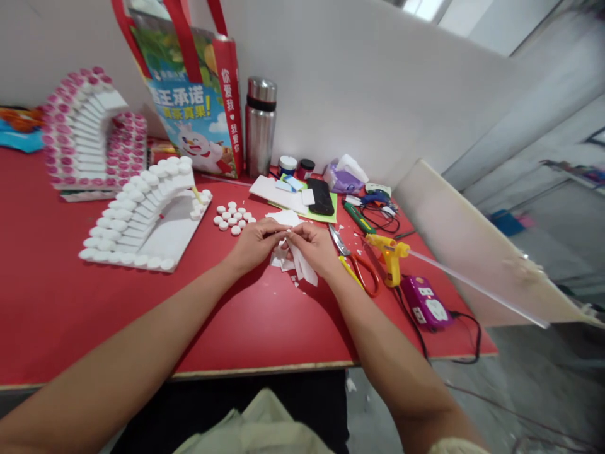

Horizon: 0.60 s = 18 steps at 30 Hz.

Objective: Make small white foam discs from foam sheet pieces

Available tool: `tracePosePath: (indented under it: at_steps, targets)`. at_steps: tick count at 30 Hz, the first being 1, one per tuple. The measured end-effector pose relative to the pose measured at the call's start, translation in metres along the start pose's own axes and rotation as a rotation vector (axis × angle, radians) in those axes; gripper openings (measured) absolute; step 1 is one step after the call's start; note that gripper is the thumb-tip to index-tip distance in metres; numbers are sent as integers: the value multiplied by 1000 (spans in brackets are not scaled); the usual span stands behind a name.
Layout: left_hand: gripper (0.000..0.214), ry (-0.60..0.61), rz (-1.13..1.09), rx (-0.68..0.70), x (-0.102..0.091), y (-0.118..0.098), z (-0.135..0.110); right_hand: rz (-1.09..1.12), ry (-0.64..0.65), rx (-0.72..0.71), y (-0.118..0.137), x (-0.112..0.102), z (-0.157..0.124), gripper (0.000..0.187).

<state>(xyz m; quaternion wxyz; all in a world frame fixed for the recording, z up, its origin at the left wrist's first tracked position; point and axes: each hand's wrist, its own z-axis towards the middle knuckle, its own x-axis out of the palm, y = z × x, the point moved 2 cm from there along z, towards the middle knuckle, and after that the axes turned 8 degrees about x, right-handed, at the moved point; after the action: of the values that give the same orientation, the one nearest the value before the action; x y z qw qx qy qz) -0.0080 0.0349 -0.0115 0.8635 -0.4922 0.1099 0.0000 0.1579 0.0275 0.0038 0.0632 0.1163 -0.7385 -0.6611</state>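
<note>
Paper pinched by left hand, right hand.

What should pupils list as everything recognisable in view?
Curved models: 2, one pinkish, one white, left
Printed bag: 1, multicoloured, back
Steel flask: 1, silver, back
Round discs: about 13, white, centre
Lidded jars: 2, blue and dark, back
Flat sheets: several, white, green, back
Soft pack: 1, purple, back right
Scissors: 1, red handles, right
Glue gun: 1, yellow, right
Socket box: 1, purple, right
Tabletop: 1, red, beneath
Thin strips: several, white, at hands
Left hand, right hand: 2, bare, centre
</note>
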Motion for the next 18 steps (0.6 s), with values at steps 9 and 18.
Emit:
tracePosePath:
  at_steps: [9,18]
  targets:
    - [18,-92,158,77,0,-17,0,404,103,284,2,1,4,31]
    - [23,-141,-188,-230,4,-12,-1,514,97,320,0,3,4,28]
